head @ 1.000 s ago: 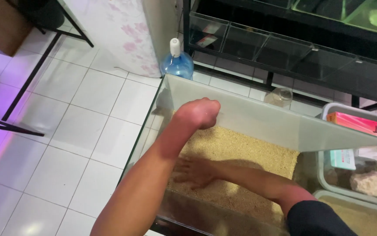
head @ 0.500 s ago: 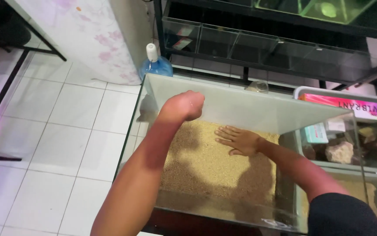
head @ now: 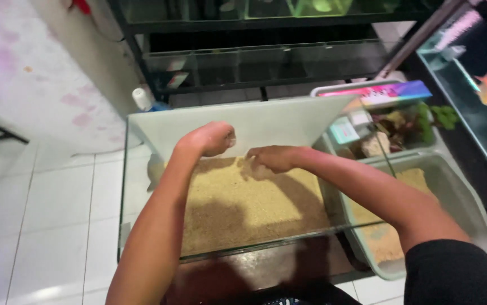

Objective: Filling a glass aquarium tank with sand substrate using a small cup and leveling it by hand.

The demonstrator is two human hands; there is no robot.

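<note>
Glass tank point(head: 142, 169): on the tiled floor, its bottom covered in tan sand point(head: 243, 203). Left hand point(head: 212, 138): grip curled shut, held above the sand. Right hand point(head: 272, 159): fingers bent, touching sand at the back wall. We judge the sand is being levelled; even strokes suit next.

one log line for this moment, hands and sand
left hand: fist above sand | right hand: fingers down on sand at back wall | glass tank: on floor | grey tub: right, holds sand
</note>
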